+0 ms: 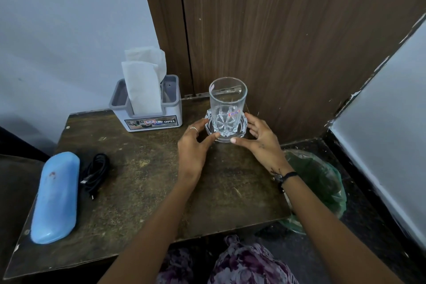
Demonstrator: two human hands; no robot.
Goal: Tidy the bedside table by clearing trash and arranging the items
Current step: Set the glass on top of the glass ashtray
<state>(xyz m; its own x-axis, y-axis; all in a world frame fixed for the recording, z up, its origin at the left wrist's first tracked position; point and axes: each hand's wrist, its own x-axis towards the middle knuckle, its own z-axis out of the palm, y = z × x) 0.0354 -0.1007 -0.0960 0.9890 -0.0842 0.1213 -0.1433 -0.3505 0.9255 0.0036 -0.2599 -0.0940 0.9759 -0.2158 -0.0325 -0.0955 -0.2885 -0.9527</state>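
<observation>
A clear glass (227, 108) stands upright on a glass coaster (208, 122) at the far edge of the wooden bedside table (149, 180), close against the dark wood panel (288, 41) behind it. Both forearms reach forward across the table toward the glass.

The left hand (192, 145) comes in on the left of the glass, palm turned inward, fingers loosely curved; its fingertips (216, 136) touch the rim of the coaster near the base of the glass, and a ring shows on one finger. The right hand (260, 138) mirrors it on the right of the glass, its thumb lying along the coaster's near edge and its fingers curled around the far right side. Together the two hands pinch the coaster between them (neither wraps the glass itself). A dark band sits on the right wrist.

Left of the glass, just beside it, stands a grey tissue holder (147, 110) with white tissues (144, 83) sticking up from it. Farther left of the glass and nearer the person, a coiled black cable (95, 173) lies on the table, and touching or just beside that lies a blue case (55, 198). Right of the glass and below table level, a bin lined with a green bag (322, 182) sits on the floor.
</observation>
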